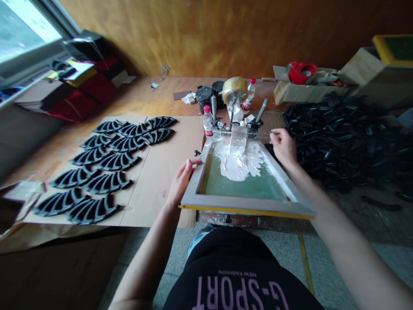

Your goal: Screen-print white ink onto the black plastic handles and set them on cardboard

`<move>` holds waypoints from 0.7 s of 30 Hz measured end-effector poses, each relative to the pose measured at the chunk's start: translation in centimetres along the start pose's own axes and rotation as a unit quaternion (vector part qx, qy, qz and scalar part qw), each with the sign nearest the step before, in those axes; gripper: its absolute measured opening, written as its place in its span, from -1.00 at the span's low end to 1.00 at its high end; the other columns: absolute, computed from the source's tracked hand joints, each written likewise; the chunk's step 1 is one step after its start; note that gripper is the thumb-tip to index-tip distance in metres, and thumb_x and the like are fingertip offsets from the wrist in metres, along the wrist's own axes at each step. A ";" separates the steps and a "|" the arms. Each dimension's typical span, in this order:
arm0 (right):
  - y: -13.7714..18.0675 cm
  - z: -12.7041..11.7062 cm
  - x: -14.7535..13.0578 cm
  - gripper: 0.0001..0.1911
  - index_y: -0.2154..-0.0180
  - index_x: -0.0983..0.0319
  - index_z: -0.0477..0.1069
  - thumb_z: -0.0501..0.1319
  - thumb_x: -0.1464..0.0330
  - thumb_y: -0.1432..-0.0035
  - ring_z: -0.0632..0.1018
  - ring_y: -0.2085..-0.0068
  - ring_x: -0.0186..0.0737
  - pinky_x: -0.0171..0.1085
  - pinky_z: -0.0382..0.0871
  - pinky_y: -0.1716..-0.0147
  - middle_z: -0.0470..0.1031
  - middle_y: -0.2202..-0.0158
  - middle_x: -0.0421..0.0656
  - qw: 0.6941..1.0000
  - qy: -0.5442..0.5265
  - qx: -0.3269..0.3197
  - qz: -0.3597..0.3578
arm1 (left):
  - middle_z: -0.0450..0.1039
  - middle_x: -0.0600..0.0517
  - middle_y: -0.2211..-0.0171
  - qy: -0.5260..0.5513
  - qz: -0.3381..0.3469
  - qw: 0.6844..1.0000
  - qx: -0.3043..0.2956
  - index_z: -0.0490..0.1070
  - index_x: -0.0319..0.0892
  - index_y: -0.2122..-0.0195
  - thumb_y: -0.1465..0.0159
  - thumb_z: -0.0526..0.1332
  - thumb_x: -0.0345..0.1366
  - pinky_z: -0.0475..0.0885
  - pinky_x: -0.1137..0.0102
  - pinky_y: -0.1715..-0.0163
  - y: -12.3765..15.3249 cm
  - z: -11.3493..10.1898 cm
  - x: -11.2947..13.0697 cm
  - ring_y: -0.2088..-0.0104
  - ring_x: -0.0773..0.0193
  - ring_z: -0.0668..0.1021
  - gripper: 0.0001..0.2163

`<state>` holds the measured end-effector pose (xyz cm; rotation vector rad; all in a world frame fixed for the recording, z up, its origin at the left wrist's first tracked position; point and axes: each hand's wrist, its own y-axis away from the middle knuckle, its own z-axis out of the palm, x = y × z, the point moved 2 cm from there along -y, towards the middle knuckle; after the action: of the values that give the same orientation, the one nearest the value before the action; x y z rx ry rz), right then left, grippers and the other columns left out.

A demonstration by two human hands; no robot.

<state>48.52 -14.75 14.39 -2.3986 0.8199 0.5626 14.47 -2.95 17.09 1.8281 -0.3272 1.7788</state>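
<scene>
A screen-printing frame (243,200) with green mesh is tilted over the table in front of me. White paste (237,165) lies thick on the mesh, and a pale squeegee blade (238,138) stands in it. My left hand (183,180) is at the frame's left side, fingers stretched and partly hidden by the rim. Past the right rim, my right hand (284,147) has curled fingers around what looks like a black plastic part (269,148), mostly hidden. A metal clamp (222,125) carries the frame at its far end.
Rows of black ribbed, fan-shaped pieces (108,183) lie on cardboard (155,189) at left. A heap of black plastic parts (335,142) fills the right. Behind the clamp stand bottles (207,121), black tubs (204,97) and a tape roll (235,89). An open box (295,92) sits back right.
</scene>
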 end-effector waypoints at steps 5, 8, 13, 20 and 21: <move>7.6 3.5 1.9 -0.58 0.37 0.28 0.50 0.09 0.10 -0.26 0.51 0.28 -0.23 -0.33 0.41 0.21 0.54 0.37 -0.14 0.989 0.016 -0.124 -0.079 | 0.55 -0.09 0.21 0.109 0.126 0.986 -0.005 0.42 -0.14 0.04 -0.29 0.05 0.13 0.51 0.41 0.38 -3.1 2.9 5.7 0.22 0.20 0.60 -0.53; 11.7 6.4 -0.7 -0.76 0.34 0.26 0.47 0.28 0.20 -0.17 0.49 0.13 -0.09 -0.19 0.36 0.10 0.54 0.23 -0.04 0.968 0.070 -0.197 -0.136 | 0.55 -0.08 0.20 0.142 0.118 0.982 0.031 0.37 -0.12 0.03 -0.31 0.02 0.12 0.52 0.40 0.38 -2.9 4.4 4.9 0.23 0.23 0.60 -0.55; 14.1 7.0 -5.6 -0.83 0.28 0.23 0.39 0.08 0.33 -0.33 0.49 0.22 -0.11 -0.22 0.33 0.23 0.51 0.32 -0.03 0.979 0.072 -0.189 -0.039 | 0.56 -0.19 0.11 0.101 -0.190 0.973 -0.082 0.39 -0.17 0.04 -0.22 0.17 0.13 0.52 0.33 0.46 2.1 7.1 -5.0 0.25 0.10 0.63 -0.51; 14.8 5.6 -5.4 -0.89 0.22 0.19 0.44 0.13 0.40 -0.31 0.48 0.14 -0.25 -0.31 0.30 0.11 0.50 0.19 -0.15 0.950 -0.074 -0.249 -0.173 | 0.53 -0.05 0.35 0.121 -0.249 0.961 0.024 0.34 -0.21 0.40 -0.23 0.24 -0.16 0.52 0.41 0.39 2.6 3.3 -10.4 0.37 0.27 0.61 -0.79; 14.2 4.9 -2.8 -0.85 0.19 0.18 0.45 0.12 0.46 -0.29 0.48 0.13 -0.26 -0.31 0.29 0.11 0.49 0.15 -0.15 0.958 -0.040 -0.246 -0.143 | 0.52 -0.03 0.37 0.096 -0.227 0.968 0.042 0.34 -0.21 0.38 -0.21 0.24 -0.18 0.52 0.42 0.39 1.9 1.6 -10.4 0.41 0.30 0.60 -0.81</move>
<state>36.20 -20.05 7.10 -2.8510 0.3052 0.8127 13.86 -7.51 7.46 1.6056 0.2297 1.6385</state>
